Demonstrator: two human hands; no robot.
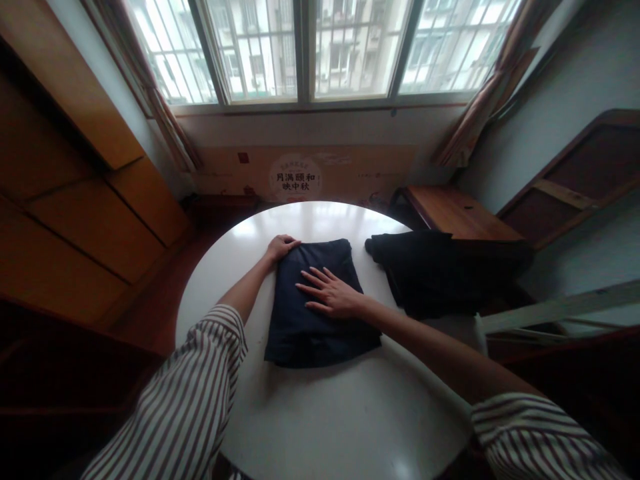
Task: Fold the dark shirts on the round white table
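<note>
A dark navy garment (320, 340), folded into a rough rectangle, lies on the white round table (350, 413). Its exact kind cannot be told. At its far left corner is my left hand (283, 248), fingers together and closed on the fabric edge. My right hand (334, 295) rests palm down on the middle of the cloth, with the fingers spread. Slight wrinkles run across the fabric, and its near edge is a little curved.
Black cloth (425, 267) lies over the table's right edge, beside a wooden desk (460, 210). A pale rail (560, 310) stands at the right. Wooden cabinets (75, 240) are on the left, and a barred window (300, 53) is ahead.
</note>
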